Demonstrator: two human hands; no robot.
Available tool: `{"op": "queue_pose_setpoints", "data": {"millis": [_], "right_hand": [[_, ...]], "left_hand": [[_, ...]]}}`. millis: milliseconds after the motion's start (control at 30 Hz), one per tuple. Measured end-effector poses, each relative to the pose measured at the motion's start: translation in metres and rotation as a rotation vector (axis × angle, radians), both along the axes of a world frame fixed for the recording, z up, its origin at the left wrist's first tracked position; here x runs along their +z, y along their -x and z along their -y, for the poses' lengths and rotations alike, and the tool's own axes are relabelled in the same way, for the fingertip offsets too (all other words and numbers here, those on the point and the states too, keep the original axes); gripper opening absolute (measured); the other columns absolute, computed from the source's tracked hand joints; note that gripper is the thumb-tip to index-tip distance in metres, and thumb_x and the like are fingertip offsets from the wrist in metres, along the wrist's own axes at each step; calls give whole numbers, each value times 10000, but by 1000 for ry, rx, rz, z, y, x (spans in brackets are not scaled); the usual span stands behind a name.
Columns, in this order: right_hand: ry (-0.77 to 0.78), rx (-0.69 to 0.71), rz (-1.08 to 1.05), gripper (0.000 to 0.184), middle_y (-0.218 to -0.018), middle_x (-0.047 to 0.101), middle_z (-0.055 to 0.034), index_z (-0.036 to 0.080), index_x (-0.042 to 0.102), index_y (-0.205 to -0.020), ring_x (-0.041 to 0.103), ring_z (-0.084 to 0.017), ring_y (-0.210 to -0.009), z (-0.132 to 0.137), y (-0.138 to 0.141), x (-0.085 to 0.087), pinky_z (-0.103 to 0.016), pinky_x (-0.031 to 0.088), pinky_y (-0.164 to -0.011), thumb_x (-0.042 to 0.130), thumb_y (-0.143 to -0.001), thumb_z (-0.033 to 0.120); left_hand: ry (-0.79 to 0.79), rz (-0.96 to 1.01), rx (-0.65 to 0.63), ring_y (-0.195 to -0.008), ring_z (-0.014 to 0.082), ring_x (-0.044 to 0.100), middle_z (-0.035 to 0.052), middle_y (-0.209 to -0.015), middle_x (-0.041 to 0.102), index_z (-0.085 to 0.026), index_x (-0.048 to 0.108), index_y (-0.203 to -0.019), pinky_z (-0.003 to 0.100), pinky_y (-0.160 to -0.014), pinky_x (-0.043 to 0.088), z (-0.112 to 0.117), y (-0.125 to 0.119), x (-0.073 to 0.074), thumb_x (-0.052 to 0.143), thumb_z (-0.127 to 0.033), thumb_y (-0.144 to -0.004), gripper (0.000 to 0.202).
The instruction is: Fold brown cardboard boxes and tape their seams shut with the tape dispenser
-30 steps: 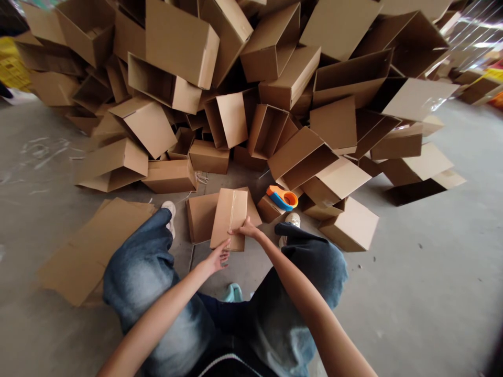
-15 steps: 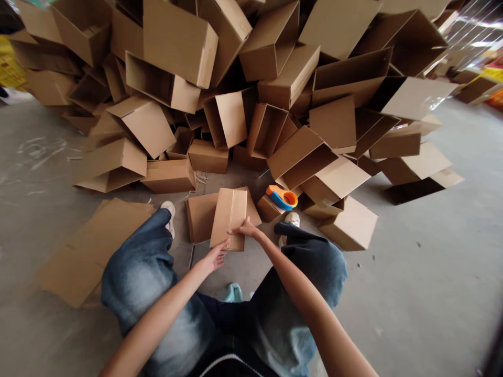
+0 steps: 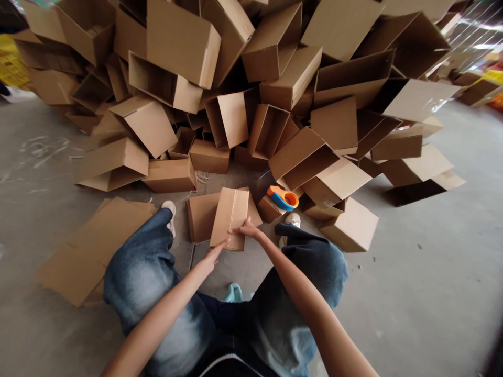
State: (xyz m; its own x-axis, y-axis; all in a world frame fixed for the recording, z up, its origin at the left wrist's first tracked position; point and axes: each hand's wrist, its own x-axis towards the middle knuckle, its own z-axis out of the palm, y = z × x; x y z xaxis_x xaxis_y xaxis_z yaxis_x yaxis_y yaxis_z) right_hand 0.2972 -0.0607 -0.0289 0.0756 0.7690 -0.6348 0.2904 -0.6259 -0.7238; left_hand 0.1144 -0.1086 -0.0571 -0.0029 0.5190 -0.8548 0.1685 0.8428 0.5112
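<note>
A small cardboard box (image 3: 229, 215) with a taped seam stands between my knees on a flat cardboard sheet (image 3: 201, 214). My right hand (image 3: 245, 229) rests on its near top edge, fingers pressed on the cardboard. My left hand (image 3: 214, 254) reaches up from below with fingers stretched out, the tips touching the box's near lower corner. An orange and blue tape dispenser (image 3: 282, 198) lies on a little box just right of it.
A big heap of assembled cardboard boxes (image 3: 251, 89) fills the space ahead. Flat cardboard sheets (image 3: 90, 246) lie on the concrete floor at my left. A closed box (image 3: 349, 225) sits by my right foot. Bare concrete spreads at right.
My left hand's fingers have straightened and shifted slightly along the box's near corner. The right hand and the box have stayed where they were.
</note>
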Motion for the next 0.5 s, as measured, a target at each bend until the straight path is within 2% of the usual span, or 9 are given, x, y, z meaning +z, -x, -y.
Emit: {"op": "queue_pose_setpoints", "data": {"millis": [100, 200, 367, 500], "right_hand": [[3, -16, 3, 1026, -1256, 512, -161, 146, 290, -1225, 497, -263, -1161, 2, 2, -4, -392, 418, -989, 863, -383, 267], [5, -23, 28, 974, -1247, 519, -175, 154, 291, -1198, 513, -273, -1145, 8, 8, -6, -389, 444, -955, 854, -420, 315], [3, -1, 164, 825, -1242, 519, -204, 146, 315, -1150, 531, -291, -1128, 18, 18, -2, -409, 435, -947, 790, -531, 414], [-11, -6, 157, 827, -1242, 514, -214, 142, 328, -1136, 518, -305, -1145, 19, 19, -1, -416, 421, -960, 802, -506, 391]], "left_hand": [[51, 43, 62, -1112, 259, 519, 96, -1135, 601, -224, 582, -949, 318, -818, 439, 2, -1, -7, 760, -571, -511, 587], [92, 98, 69, -968, 228, 591, 122, -1034, 624, -171, 566, -914, 294, -758, 469, 5, 0, -10, 762, -555, -529, 578], [31, 106, 44, -925, 212, 614, 89, -968, 642, -173, 573, -878, 280, -713, 458, 10, -1, -6, 746, -563, -545, 541], [23, 137, 69, -895, 199, 617, 40, -836, 655, -191, 584, -853, 258, -685, 439, 9, 0, -3, 759, -595, -477, 579]]}}
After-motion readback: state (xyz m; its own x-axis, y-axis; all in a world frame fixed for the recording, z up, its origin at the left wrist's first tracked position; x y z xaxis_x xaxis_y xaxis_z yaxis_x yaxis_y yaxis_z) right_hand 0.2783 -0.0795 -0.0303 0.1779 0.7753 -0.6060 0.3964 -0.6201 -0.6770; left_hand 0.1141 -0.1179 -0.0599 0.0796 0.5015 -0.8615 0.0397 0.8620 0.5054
